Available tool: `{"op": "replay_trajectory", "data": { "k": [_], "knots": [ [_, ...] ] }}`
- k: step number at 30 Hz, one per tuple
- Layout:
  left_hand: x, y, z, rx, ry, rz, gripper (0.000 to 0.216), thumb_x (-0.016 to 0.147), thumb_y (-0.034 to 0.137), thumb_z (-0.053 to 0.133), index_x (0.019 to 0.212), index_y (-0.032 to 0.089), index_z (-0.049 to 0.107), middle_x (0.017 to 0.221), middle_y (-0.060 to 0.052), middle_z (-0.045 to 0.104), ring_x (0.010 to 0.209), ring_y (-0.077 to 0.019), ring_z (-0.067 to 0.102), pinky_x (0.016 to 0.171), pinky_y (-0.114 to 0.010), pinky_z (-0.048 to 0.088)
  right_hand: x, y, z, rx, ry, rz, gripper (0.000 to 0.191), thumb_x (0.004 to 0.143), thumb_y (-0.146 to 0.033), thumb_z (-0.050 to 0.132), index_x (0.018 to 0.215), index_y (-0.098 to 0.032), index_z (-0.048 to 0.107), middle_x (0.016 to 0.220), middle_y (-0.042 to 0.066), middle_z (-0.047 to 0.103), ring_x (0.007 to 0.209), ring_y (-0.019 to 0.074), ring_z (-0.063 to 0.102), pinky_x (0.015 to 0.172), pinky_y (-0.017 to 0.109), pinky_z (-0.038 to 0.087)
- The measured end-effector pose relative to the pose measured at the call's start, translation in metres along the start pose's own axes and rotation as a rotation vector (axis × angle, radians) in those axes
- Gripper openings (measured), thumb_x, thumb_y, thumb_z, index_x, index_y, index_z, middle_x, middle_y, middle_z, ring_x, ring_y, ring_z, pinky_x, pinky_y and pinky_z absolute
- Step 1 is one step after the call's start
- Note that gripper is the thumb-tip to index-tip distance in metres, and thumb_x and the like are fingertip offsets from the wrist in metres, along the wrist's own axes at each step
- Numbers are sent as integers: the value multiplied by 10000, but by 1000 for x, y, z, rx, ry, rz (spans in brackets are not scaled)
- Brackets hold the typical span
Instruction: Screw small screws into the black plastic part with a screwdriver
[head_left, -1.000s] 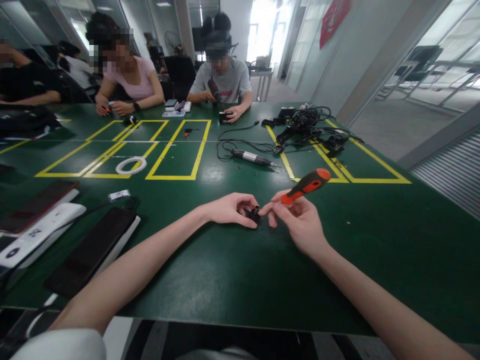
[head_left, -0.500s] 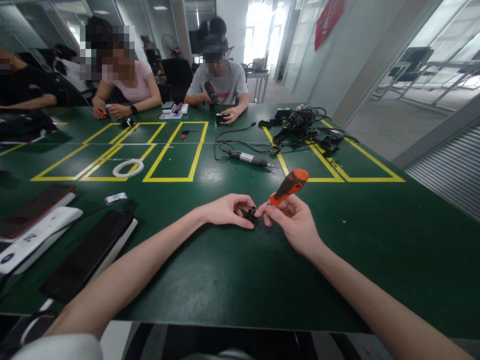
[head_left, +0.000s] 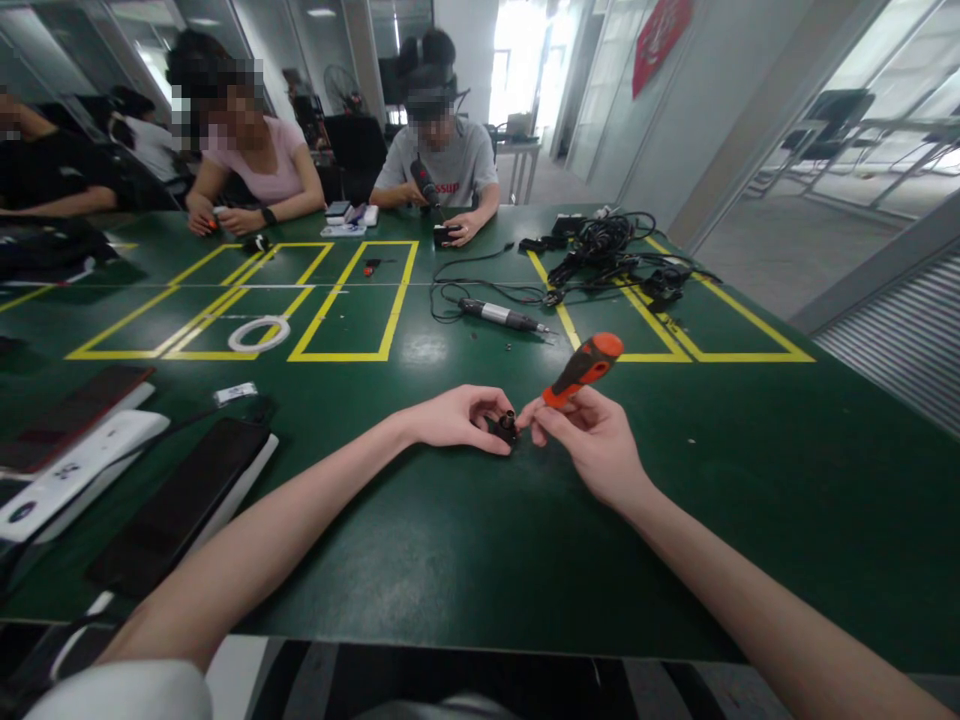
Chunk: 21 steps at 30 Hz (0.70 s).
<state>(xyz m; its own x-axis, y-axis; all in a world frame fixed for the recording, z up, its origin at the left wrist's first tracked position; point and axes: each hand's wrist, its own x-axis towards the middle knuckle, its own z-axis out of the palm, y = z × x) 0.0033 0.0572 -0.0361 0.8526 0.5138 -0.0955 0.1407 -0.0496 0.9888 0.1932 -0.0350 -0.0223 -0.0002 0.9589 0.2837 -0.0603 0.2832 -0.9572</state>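
My left hand (head_left: 459, 418) is closed around a small black part (head_left: 505, 428) on the green table (head_left: 420, 560). A short round stub sticks up from that part, but its kind is too small to make out. In my right hand (head_left: 596, 440) is a screwdriver (head_left: 583, 370) with an orange and dark grey handle, tilted up to the right. Its shaft and tip are hidden by my fingers. The fingertips of my right hand are close beside the black part; whether they touch it I cannot tell.
Beyond my hands lies an electric screwdriver (head_left: 504, 317) with its cord. Tangled black cables (head_left: 604, 250) are at the back right. Phones (head_left: 180, 500) and a white power bank (head_left: 75, 475) lie left, near a white ring (head_left: 259, 335). Across the table, co-workers handle parts.
The camera view has shifted slightly. My hands keep nearly the same pose, with the black part and the screwdriver still held.
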Motion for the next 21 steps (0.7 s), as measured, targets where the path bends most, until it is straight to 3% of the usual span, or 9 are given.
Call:
{"op": "replay_trajectory", "data": {
  "k": [4, 8, 12, 17, 21],
  "knots": [
    [1, -2, 0, 5, -2, 0, 408, 675, 278, 903, 963, 149, 646, 996, -48, 737, 815, -125, 642, 766, -285, 484, 1, 0, -1, -19, -40, -24, 378, 861, -567, 763, 779, -202, 710, 666, 10, 674, 549, 126, 590, 565, 285, 535],
    [1, -3, 0, -3, 7, 7, 396, 667, 273, 909, 932, 153, 641, 939, -17, 714, 789, -112, 623, 759, -277, 480, 0, 0, 0, 19, -45, -8, 386, 845, -578, 774, 938, -211, 695, 763, 29, 733, 568, 139, 619, 590, 309, 567],
    [1, -2, 0, 11, -5, 8, 388, 683, 267, 899, 952, 150, 644, 979, -38, 735, 813, -117, 636, 763, -277, 478, 0, -3, 0, -18, -9, 10, 392, 806, -562, 818, 833, -217, 633, 741, 21, 733, 552, 127, 602, 591, 299, 568],
    [1, -2, -1, -7, -22, 4, 403, 680, 276, 898, 966, 154, 642, 982, -35, 729, 832, -127, 648, 765, -280, 485, 1, -6, -2, -65, -64, -11, 403, 847, -593, 764, 783, -203, 688, 636, -2, 645, 546, 134, 592, 573, 298, 542],
    [1, -1, 0, 9, 4, 1, 397, 674, 267, 900, 953, 157, 641, 901, 1, 693, 769, -102, 609, 742, -263, 472, 0, -4, 0, -20, -68, -12, 393, 842, -594, 768, 844, -208, 693, 717, 19, 706, 557, 134, 611, 576, 301, 556]
  ]
}}
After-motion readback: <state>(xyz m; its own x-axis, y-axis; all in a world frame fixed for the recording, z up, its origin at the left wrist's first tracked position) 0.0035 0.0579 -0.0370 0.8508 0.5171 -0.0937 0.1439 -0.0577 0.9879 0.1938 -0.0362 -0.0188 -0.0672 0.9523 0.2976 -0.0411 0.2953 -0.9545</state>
